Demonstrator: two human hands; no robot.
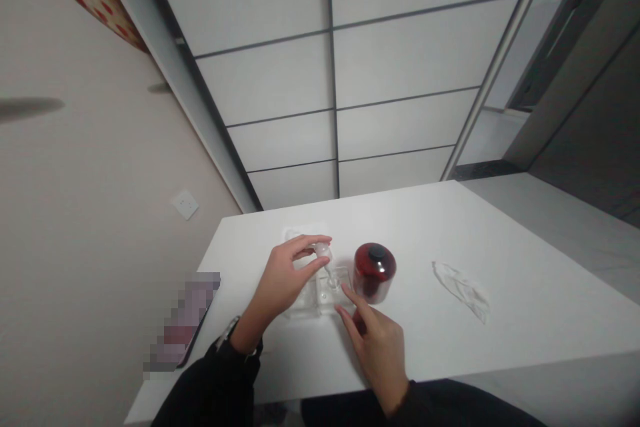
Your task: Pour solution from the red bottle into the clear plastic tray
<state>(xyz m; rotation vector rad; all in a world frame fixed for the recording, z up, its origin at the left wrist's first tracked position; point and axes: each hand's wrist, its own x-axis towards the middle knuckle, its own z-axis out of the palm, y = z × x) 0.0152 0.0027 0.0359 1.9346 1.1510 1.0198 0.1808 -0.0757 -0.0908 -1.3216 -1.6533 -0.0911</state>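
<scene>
Fingers (306, 245) of the left hand (280, 283) pinch a glass dropper (324, 253) upright over a clear plastic tray (325, 300). The right hand (377, 347) has its fingers (350, 297) parted and empty, tips at the tray's 4 o'clock edge, with a dark red jar (374, 272) just beside the tray at 2 o'clock.

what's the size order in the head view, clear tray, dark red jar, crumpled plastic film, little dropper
Largest to smallest in the head view:
1. the clear plastic tray
2. the dark red jar and the crumpled plastic film, too alike to rank
3. the clear dropper in the left hand, smallest
</scene>
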